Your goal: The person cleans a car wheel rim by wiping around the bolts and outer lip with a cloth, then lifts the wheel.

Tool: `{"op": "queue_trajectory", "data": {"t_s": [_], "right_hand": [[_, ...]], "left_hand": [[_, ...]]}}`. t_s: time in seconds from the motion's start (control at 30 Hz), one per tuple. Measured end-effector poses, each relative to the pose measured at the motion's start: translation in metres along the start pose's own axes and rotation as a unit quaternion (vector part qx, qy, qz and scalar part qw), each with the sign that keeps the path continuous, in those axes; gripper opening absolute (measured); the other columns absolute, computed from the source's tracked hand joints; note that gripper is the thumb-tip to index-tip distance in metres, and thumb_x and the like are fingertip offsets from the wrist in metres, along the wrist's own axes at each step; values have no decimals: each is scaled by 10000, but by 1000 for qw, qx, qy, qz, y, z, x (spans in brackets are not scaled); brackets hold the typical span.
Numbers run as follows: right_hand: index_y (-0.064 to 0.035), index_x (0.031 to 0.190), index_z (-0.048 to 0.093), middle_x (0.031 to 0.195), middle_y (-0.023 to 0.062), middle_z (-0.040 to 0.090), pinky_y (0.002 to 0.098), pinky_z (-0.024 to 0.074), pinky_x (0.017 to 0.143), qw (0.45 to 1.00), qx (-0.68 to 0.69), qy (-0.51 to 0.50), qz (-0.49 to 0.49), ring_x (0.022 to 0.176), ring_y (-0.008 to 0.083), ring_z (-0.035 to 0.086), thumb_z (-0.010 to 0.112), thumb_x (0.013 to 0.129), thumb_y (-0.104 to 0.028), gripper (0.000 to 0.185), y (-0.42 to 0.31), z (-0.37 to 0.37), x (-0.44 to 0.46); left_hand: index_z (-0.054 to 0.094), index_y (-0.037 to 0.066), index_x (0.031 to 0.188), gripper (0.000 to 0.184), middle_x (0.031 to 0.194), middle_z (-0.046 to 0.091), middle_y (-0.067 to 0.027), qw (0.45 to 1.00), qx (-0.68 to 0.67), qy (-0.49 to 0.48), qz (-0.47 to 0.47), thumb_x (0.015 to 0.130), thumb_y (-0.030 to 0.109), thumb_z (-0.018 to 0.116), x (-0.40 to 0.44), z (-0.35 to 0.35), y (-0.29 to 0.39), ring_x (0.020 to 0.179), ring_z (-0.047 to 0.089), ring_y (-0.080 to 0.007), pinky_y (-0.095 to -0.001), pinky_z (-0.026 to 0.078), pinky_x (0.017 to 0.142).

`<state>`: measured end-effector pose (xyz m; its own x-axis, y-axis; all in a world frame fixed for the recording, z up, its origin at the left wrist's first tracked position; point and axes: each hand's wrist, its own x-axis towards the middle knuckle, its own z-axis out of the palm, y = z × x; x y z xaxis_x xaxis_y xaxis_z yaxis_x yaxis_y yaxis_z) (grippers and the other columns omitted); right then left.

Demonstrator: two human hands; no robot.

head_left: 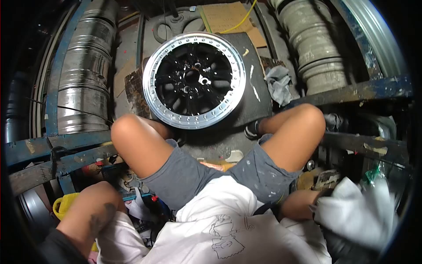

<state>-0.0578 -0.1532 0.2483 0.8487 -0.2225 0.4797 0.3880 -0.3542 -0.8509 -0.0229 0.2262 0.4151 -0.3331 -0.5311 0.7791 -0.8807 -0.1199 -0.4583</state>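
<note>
A car wheel rim [150, 79] with a bright polished lip and glossy black spokes lies face up on a dark padded support in front of my legs. My right hand [347, 240], in a black glove, is out at the lower right with a pale grey cloth [358, 211]. Motion smears the cloth, which covers most of the fingers. At the lower left edge, my left hand [61, 246] shows only as dark glove material beside a yellow cloth [66, 204]. Its fingers are hidden. Both hands are well away from the rim.
Stacked metal rims stand at the left [83, 70] and right [314, 44]. A crumpled grey rag [280, 83] lies right of the support. Blue metal frame bars [347, 94] flank my legs. Cardboard [226, 17] and a yellow hose [239, 24] lie beyond.
</note>
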Motion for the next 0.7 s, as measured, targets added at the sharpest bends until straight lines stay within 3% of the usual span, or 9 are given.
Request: {"op": "queue_trajectory", "data": {"t_s": [0.17,0.23,0.3,0.43,0.5,0.57,0.6,0.63,0.7], "right_hand": [[25,1536,489,1386,216,638,313,504,1005,994,-36,26,97,1215,173,616,623,1008,-75,554,20,25,3],[23,1543,484,1393,217,635,311,502,1008,985,6,-19,169,1221,169,612,623,1006,-70,563,35,41,4],[24,1549,473,1369,156,665,313,497,1018,956,122,-93,249,1189,152,615,630,989,-89,592,46,62,8],[16,1536,491,1479,160,612,338,396,1149,946,76,-270,163,1351,179,540,637,1004,-115,567,96,76,7],[12,1543,484,1482,160,604,329,397,1147,941,83,-261,201,1361,178,529,628,1006,-92,566,94,82,5],[9,1552,474,1485,157,598,327,400,1143,940,108,-247,207,1363,180,528,612,1004,-68,570,100,97,-3],[-2,1566,460,1502,162,574,327,404,1143,929,142,-225,256,1352,181,532,577,1004,-34,575,99,103,-4],[21,1569,439,1510,161,560,328,415,1142,912,174,-227,294,1338,184,545,572,1000,-33,586,92,102,1],[47,1565,428,1491,146,571,317,443,1114,922,195,-208,262,1303,176,573,584,994,-36,598,95,104,0]], "left_hand": [[535,-12,1446,485,1343,608,-188,1000,-11,10,-9,1043,254,586,-17,-2,-7,1252,575,-285,-437,445,1079],[533,-12,1450,490,1353,604,-187,1000,-16,20,-10,1043,256,590,-26,4,-11,1263,571,-283,-433,441,1086],[530,-11,1453,496,1364,601,-187,1000,-17,15,-5,1043,259,594,-29,6,-12,1274,567,-281,-428,436,1094],[525,-11,1461,507,1385,593,-186,1000,-8,24,-3,1042,264,602,-44,10,-9,1295,559,-278,-420,427,1108],[522,-11,1464,513,1395,590,-186,999,-11,31,-28,1042,267,606,-51,15,-11,1306,555,-276,-415,423,1115],[520,-11,1468,519,1406,586,-185,996,-12,41,-75,1041,270,611,-59,18,-12,1317,552,-275,-411,419,1123],[518,-10,1470,522,1411,584,-185,991,-20,48,-121,1041,271,613,-65,22,-13,1323,550,-274,-409,416,1126],[517,-10,1472,525,1416,582,-185,982,-23,60,-176,1041,272,615,-76,29,-12,1328,548,-273,-407,414,1130],[514,-10,1476,531,1427,578,-184,941,-34,93,-323,1040,275,619,-108,51,-2,1339,544,-271,-402,410,1137]]}}
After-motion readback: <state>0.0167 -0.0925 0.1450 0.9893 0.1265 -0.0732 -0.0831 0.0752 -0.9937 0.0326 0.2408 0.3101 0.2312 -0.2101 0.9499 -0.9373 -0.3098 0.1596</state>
